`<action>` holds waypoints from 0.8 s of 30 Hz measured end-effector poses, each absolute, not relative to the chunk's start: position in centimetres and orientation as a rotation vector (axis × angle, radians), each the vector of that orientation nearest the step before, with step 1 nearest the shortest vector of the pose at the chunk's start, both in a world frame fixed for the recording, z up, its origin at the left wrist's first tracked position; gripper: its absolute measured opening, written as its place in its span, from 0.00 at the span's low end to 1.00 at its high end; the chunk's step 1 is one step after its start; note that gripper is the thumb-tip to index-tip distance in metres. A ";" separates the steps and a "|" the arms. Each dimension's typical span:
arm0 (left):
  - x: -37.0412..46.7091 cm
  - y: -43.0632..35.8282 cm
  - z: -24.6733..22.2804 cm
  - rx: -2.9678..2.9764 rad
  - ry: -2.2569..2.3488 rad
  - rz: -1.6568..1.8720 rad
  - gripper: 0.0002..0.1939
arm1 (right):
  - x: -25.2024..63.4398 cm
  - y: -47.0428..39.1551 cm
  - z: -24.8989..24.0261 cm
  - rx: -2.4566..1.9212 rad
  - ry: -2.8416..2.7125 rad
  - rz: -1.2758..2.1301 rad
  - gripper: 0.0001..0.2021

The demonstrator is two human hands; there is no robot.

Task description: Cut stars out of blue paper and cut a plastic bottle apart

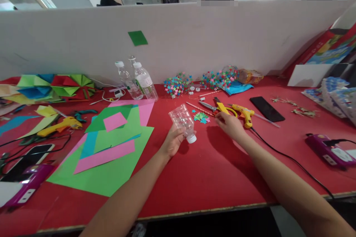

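At a red table (200, 181) backed by a pale partition (83, 37), grips a clear plastic bottle (180, 116) over the tabletop in the left hand (174, 139), with fingers curled around its side. Tilts the bottle so as to point its white cap (191, 139) down toward the near edge. Extends the right hand (228, 123), with fingers bent, right beside a pair of scissors (207, 106); cannot tell a touch there from a firm grip. Has a small pile of coloured stars (201, 118) between the hands, just in front of a striped straw (198, 108). Shares the space at right with a corded yellow glue gun (247, 117), a dark phone (267, 109) and a purple device (330, 150). Faces three clear bottles (145, 81) near the partition, to the left of clusters of bright stars (178, 85). Sits amid colour on the left side too, with overlapping sheets of green, pink and blue paper (111, 183) near folded paper shapes (65, 86).
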State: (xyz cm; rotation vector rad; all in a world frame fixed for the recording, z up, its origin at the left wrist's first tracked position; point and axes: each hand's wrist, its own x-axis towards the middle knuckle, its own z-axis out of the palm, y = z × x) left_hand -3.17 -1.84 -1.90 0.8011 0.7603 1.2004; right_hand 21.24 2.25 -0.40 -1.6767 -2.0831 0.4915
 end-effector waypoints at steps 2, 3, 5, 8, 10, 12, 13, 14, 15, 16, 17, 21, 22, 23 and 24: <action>-3.2 -1.9 -2.0 0.811 0.762 1.168 0.32 | 22.6 3.1 -0.6 -1.754 -2.105 0.319 0.12; -3.2 -1.9 -2.1 0.818 0.769 1.154 0.31 | 23.1 3.4 -0.7 -1.781 -2.126 0.253 0.12; -3.2 -1.9 -2.2 0.829 0.795 1.142 0.30 | 23.5 3.6 -1.0 -1.819 -2.172 0.152 0.13; -3.2 -1.6 -2.3 0.855 0.827 1.200 0.31 | 23.2 3.6 -1.4 -1.860 -2.241 0.070 0.15; -3.2 -1.4 -2.5 0.886 0.835 1.288 0.32 | 22.8 3.7 -1.6 -1.888 -2.284 0.052 0.14; -3.2 -1.2 -2.6 0.900 0.834 1.357 0.32 | 22.5 4.0 -1.7 -1.926 -2.306 0.047 0.14; -3.2 -1.1 -2.6 0.893 0.829 1.371 0.31 | 22.4 4.2 -1.7 -1.950 -2.305 0.050 0.14; -3.3 -1.0 -2.7 0.876 0.821 1.370 0.29 | 22.3 4.5 -1.7 -1.979 -2.295 0.057 0.14; -3.3 -1.0 -2.7 0.854 0.810 1.361 0.29 | 22.3 4.8 -1.6 -2.011 -2.279 0.069 0.14; -3.3 -0.9 -2.7 0.832 0.799 1.345 0.29 | 22.2 5.1 -1.5 -2.043 -2.259 0.087 0.13; -3.4 -0.9 -2.7 0.811 0.791 1.329 0.29 | 22.2 5.5 -1.4 -2.073 -2.235 0.113 0.13; -3.5 -0.7 -2.8 0.820 0.820 1.292 0.30 | 22.1 7.0 -0.8 -2.121 -2.137 0.279 0.19; -3.5 -0.6 -2.9 0.849 0.829 1.296 0.30 | 22.2 7.3 -0.6 -2.119 -2.107 0.336 0.19; -3.6 -0.6 -3.0 0.888 0.833 1.311 0.29 | 22.4 7.5 -0.3 -2.112 -2.072 0.397 0.17; -3.7 -0.5 -3.1 0.937 0.834 1.333 0.29 | 22.6 7.7 0.0 -2.100 -2.029 0.462 0.15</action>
